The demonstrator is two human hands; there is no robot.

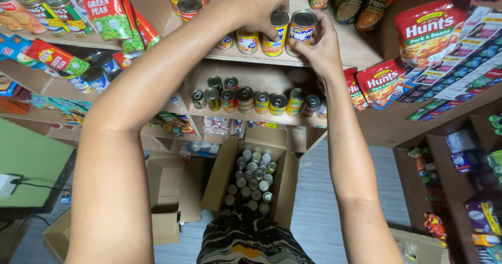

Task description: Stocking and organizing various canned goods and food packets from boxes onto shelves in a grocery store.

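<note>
Both hands gripped cans on the shelf (361, 54): left hand (259, 2) on one can (275, 32), right hand (320, 47) apparently clasping its neighbour (301, 27). Setting them flush, labels outward, seemed wise.

The left hand (259, 2) is hiding part of a can (275, 34) at top centre; the upper-left pouches (104, 7) are running off the frame.

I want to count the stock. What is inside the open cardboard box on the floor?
The cardboard box holds many upright small cans, only silver lids showing. Any lower layers are covered, and its near end is hidden by the person's patterned clothing.
</note>
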